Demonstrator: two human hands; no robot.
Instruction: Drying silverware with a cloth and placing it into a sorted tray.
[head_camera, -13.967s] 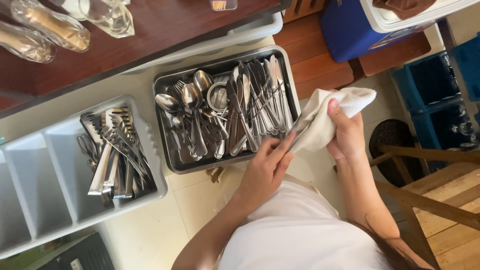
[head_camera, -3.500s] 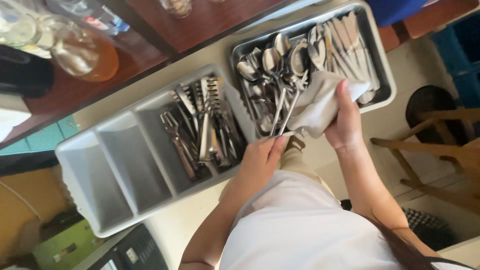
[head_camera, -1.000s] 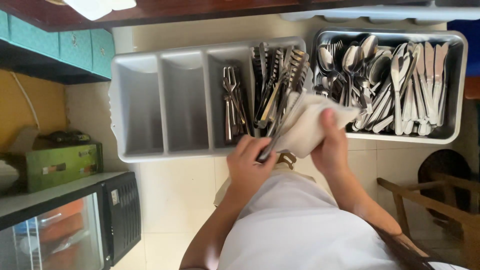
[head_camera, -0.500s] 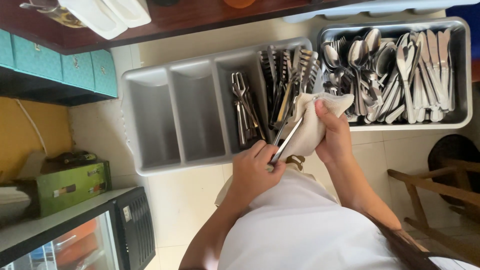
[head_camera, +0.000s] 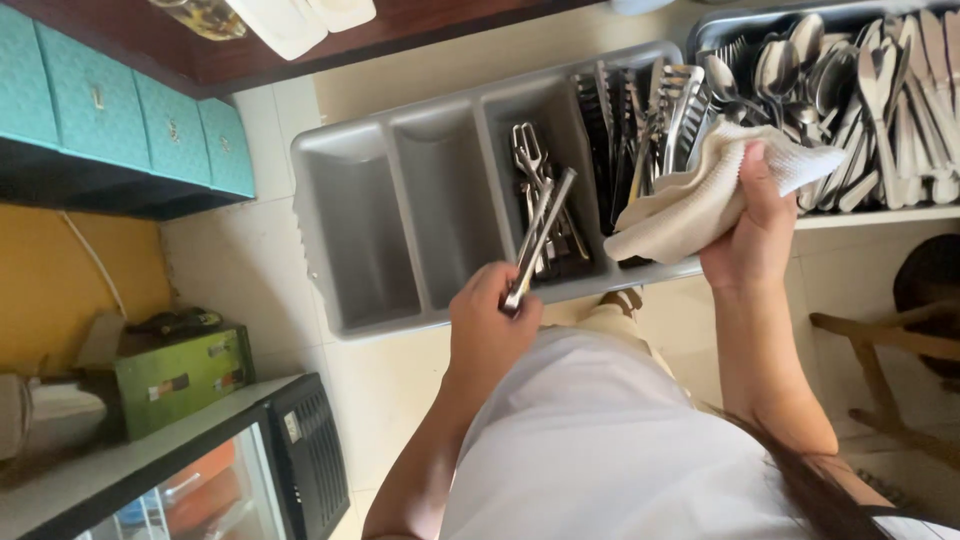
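My left hand (head_camera: 488, 322) grips the handle end of a long metal utensil (head_camera: 540, 232) that looks like small tongs. Its far end hangs over the third compartment of a grey cutlery organizer (head_camera: 345, 175), above similar pieces (head_camera: 560, 235). My right hand (head_camera: 755, 235) holds a bunched cream cloth (head_camera: 690, 195) over the organizer's fourth compartment, which is full of forks (head_camera: 640, 120). The two left compartments hold nothing. A metal tray (head_camera: 870, 215) of spoons and knives (head_camera: 850, 80) sits to the right.
A dark wooden counter (head_camera: 420, 25) runs along the top. Teal drawers (head_camera: 130, 120) are at the left, with a green box (head_camera: 180, 375) and a black glass-fronted appliance (head_camera: 300, 455) below. A wooden chair (head_camera: 885, 350) stands at the right.
The utensil has come out of the cloth. My left hand now holds it alone over the third compartment, and my right hand with the cloth has drawn away to the right.
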